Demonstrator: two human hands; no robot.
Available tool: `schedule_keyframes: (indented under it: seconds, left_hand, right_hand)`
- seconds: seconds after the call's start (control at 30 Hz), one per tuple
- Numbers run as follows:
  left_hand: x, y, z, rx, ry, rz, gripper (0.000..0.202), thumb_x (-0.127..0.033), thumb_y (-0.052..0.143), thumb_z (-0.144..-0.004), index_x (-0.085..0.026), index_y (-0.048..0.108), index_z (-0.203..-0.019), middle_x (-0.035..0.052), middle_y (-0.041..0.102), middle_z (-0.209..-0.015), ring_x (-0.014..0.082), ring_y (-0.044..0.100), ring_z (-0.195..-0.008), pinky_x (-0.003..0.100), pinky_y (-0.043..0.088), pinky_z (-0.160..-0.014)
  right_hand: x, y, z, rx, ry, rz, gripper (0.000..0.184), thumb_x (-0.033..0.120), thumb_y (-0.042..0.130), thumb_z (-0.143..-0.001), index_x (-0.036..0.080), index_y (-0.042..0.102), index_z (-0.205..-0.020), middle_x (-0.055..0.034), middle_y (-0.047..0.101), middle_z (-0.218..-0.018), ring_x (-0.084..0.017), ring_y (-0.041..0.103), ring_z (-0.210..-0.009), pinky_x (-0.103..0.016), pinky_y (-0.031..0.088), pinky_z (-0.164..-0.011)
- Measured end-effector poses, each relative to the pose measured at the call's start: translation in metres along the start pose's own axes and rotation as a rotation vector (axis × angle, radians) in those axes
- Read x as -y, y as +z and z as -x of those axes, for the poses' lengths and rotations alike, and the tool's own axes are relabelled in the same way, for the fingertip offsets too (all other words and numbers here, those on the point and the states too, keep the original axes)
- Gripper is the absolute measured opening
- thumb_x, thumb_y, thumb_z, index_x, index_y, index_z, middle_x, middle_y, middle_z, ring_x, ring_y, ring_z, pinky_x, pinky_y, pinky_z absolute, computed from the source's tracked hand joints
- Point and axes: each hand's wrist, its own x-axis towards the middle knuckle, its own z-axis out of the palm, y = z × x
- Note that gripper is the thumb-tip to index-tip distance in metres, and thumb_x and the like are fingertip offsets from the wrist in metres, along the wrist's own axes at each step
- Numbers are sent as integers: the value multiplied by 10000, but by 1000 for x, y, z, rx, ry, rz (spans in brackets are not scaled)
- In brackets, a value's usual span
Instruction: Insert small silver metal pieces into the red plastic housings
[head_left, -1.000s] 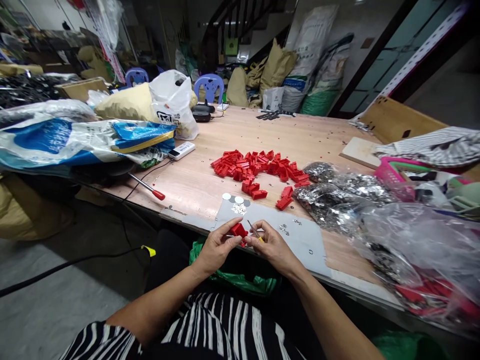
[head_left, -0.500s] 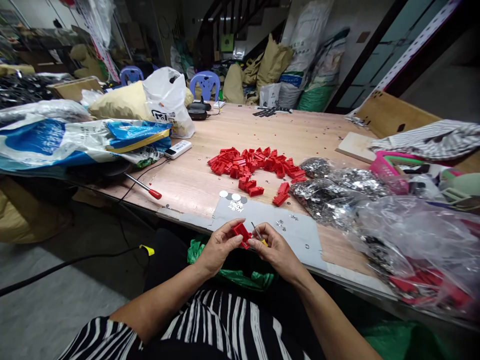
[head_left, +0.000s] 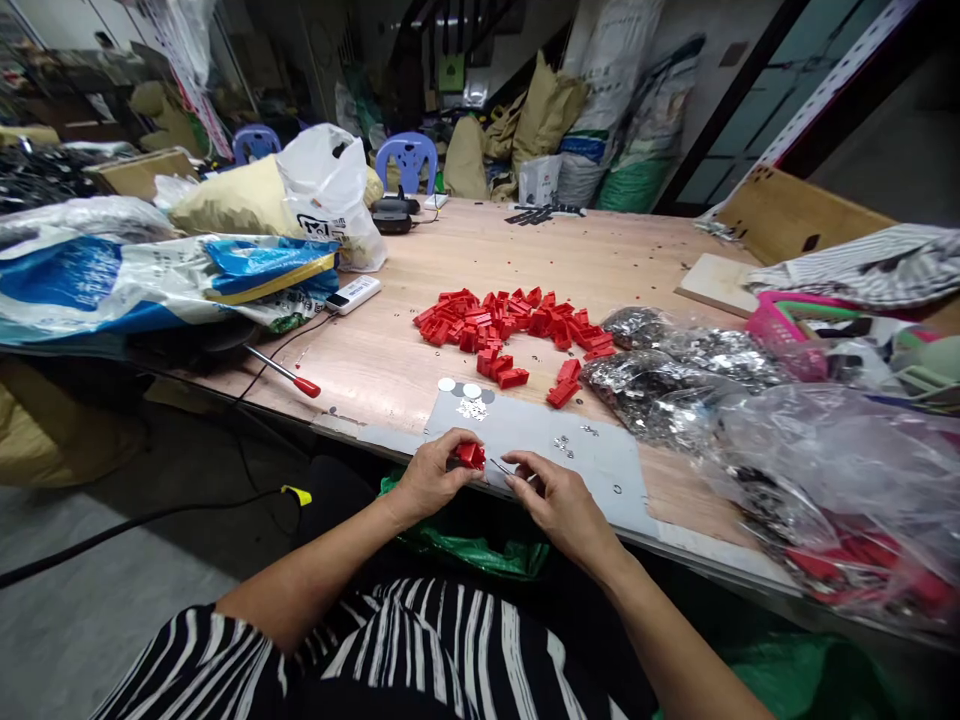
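Note:
My left hand (head_left: 435,477) is closed, its thumb and fingers pinching a small red plastic part (head_left: 471,456) just above the table's front edge. The open, hollow side of that part faces right. In my right hand (head_left: 551,497) I hold a small screwdriver (head_left: 501,468); its thin metal shaft points left toward the red part, with a small gap between them. My fingers hide its handle now. Beneath and beyond both hands lies a grey mat (head_left: 517,425). On it are a pile of tiny silvery pieces (head_left: 472,408) and a few small metal parts (head_left: 562,446).
A heap of red plastic parts (head_left: 510,322) lies mid-table. Clear bags of metal pieces (head_left: 675,390) crowd the right side. At left are a red-tipped metal lever (head_left: 304,386), a white device (head_left: 354,295) and plastic sacks (head_left: 150,275). Green plastic (head_left: 480,555) hangs below the edge.
Both hands have risen slightly, and the red part has turned. The screwdriver's tip has swung to point left at the part, and its yellow handle is no longer visible.

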Motion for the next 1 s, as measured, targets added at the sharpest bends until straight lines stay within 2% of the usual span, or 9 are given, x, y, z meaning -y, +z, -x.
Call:
schedule_keyframes:
  seconds: [0.2,0.67,0.8,1.0]
  left_hand:
    - [1,-3,-8,71,47,-186,306,-203,663,-733,-206,612,-1035,11,663,-917,152,601,-811,256,455,-765]
    - [4,-6,-10,104,75,-159,294,-196,667,-744,-185,633,-1036,14,672,-899,142,607,-807,234,454,-755]
    - [5,-6,-11,106,84,-152,272,-173,655,-747,-196,631,-1017,3,669,-890,139,607,-804,232,456,-754]
    - [6,-5,-10,105,79,-160,267,-182,660,-753,-207,614,-1015,2,666,-898,145,605,-800,248,461,-764]
  right_hand:
    - [-4,6,-4,21,-51,81,176,242,517,-859,223,667,-950,-29,697,-874,-181,640,-795,-277,465,-712]
    - [-4,15,-3,33,-94,196,161,189,492,-882,216,642,-933,-35,662,-908,-169,629,-827,-275,470,-742]
    - [1,16,-2,36,-63,231,158,172,488,-882,217,636,-914,-28,658,-895,-167,625,-818,-268,457,-730]
    - [20,22,-7,28,75,328,154,166,490,-877,216,632,-909,-35,656,-884,-180,624,-821,-268,429,-693]
